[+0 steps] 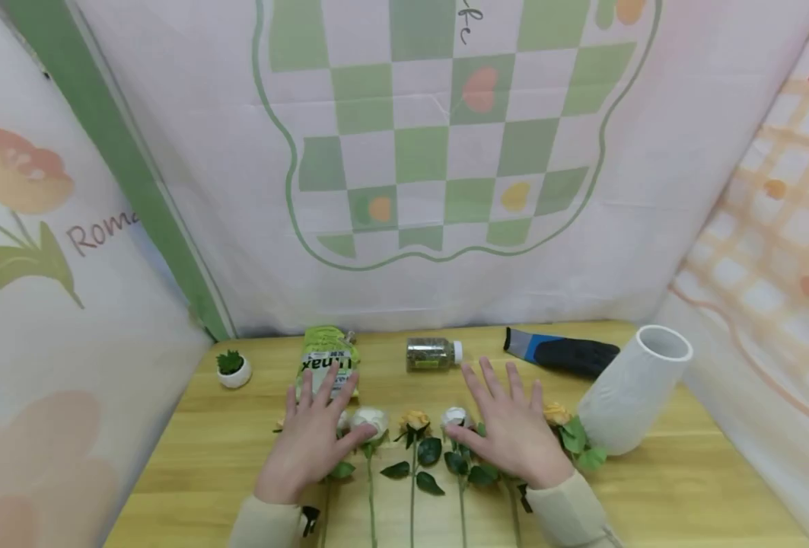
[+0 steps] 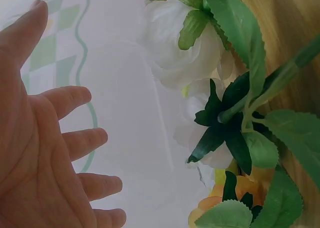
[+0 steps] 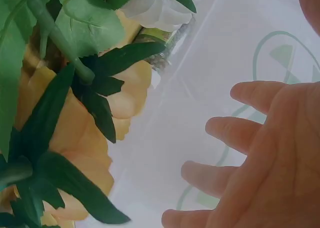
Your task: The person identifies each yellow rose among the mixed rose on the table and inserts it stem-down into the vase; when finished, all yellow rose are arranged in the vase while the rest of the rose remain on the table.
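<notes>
While palms face down, left hand [image 1: 313, 435], right hand [image 1: 511, 425], fingers spread

Under the spread fingers [image 1: 306, 380] of the left hand [image 1: 311, 441] and right hand [image 1: 510, 430] a row of flowers [image 1: 414, 438] lies on the desk [image 1: 685, 487], with the packet [image 1: 327, 364] and bottle [image 1: 433, 354] beyond the fingertips, the glove [image 1: 560, 353] behind, the vase [image 1: 633, 388] right of the right fingers, and the small pot [image 1: 234, 370] left of the left ones.

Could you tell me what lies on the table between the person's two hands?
In the head view, a yellow rose lies between the left hand and right hand, stem toward the person, flanked by two white roses near the thumbs.
</notes>
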### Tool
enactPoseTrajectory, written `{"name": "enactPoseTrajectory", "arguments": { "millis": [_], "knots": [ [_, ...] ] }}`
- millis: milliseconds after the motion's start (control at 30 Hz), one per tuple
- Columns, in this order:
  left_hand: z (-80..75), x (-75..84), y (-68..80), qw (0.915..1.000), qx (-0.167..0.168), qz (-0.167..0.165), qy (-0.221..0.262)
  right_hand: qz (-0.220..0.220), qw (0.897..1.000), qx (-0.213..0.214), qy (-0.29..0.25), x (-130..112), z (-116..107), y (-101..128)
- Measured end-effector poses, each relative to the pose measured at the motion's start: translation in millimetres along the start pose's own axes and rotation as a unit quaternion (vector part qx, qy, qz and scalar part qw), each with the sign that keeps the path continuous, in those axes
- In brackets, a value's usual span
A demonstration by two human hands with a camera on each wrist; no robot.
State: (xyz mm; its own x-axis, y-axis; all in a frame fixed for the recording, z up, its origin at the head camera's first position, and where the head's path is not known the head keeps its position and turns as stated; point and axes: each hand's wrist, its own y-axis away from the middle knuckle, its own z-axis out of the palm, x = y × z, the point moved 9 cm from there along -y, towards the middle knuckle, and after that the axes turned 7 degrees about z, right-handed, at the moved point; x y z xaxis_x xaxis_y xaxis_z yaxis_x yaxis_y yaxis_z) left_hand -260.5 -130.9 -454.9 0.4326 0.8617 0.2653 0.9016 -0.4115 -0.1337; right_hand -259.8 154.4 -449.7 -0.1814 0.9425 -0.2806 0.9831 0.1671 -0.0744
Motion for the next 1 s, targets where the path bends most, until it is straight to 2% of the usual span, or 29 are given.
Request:
{"name": "enactPoseTrajectory", "arguments": {
  "millis": [133,267,400,500,600,700,733,767,800,900,1000],
  "knots": [
    [1.1,2.3,-0.6,1.0,-0.001,0.001,0.006,0.004,1.0,0.006,0.01,5.9,-6.9,6.7],
    [-0.1,2.9,0.1,1.0,0.003,0.0,0.004,-0.003,0.998,0.035,0.044,12.8,-24.1,12.6],
    [-0.8,2.3,0.6,1.0,0.003,0.0,0.007,-0.022,0.993,0.094,0.073,20.8,-55.5,19.6],
    [-1.1,1.8,0.2,0.9999,0.002,-0.001,0.012,-0.039,0.985,0.155,0.063,28.7,-83.8,27.8],
    [-2.1,1.3,0.5,0.9998,0.002,-0.001,0.018,-0.068,0.967,0.243,0.03,36.7,-111.6,39.1],
    [-3.2,0.2,1.0,0.9997,0.002,-0.002,0.022,-0.105,0.934,0.342,-0.002,44.0,-135.9,53.9],
    [-4.0,0.0,1.3,0.9997,0.004,-0.002,0.024,-0.114,0.919,0.376,-0.009,47.0,-142.6,59.1],
    [-4.8,-0.2,1.6,0.9997,0.006,-0.002,0.025,-0.114,0.91,0.399,-0.012,51.5,-148.0,63.5],
    [-5.2,-0.7,1.7,0.9996,0.007,-0.003,0.026,-0.103,0.906,0.409,-0.022,58.4,-152.2,66.7],
    [-6.2,-2.4,1.8,0.9996,0.005,-0.006,0.028,-0.019,0.913,0.402,-0.063,91.9,-158.9,68.9],
    [-7.7,-4.1,1.8,0.9994,0.002,-0.006,0.034,0.093,0.922,0.352,-0.13,135.2,-152.3,68.6]
  ]
}}
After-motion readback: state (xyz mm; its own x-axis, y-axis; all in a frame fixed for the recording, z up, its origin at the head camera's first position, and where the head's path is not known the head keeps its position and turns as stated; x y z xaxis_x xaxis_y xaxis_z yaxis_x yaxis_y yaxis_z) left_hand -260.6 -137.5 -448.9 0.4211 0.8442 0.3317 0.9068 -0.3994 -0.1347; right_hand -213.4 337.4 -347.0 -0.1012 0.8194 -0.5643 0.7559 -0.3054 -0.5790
